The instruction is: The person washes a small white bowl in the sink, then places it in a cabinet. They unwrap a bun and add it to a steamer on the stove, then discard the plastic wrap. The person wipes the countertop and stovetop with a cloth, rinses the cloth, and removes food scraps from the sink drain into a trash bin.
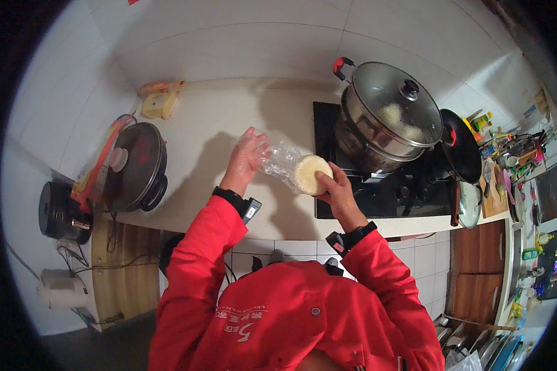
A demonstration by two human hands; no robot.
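Note:
My left hand (249, 153) has its fingers closed on a clear, crinkled plastic bag (280, 156), part of which covers the fingertips. The bag stretches over to a thick, round, pale-yellow disc (307, 175), which looks like food; its exact kind I cannot make out. My right hand (337, 190) grips this disc by its right side, thumb on top. Both hands are above the pale countertop (229, 105), left of the black cooktop (377, 201). Whether the disc is partly inside the bag I cannot tell.
A steamer pot (377, 133) with a fogged glass lid stands on the cooktop, pale lumps inside. Behind it is a black pan (461, 148). On the left are a lidded electric pan (133, 167), a black cooker (65, 210) and a yellow package (159, 105). A glass lid (470, 204) lies far right.

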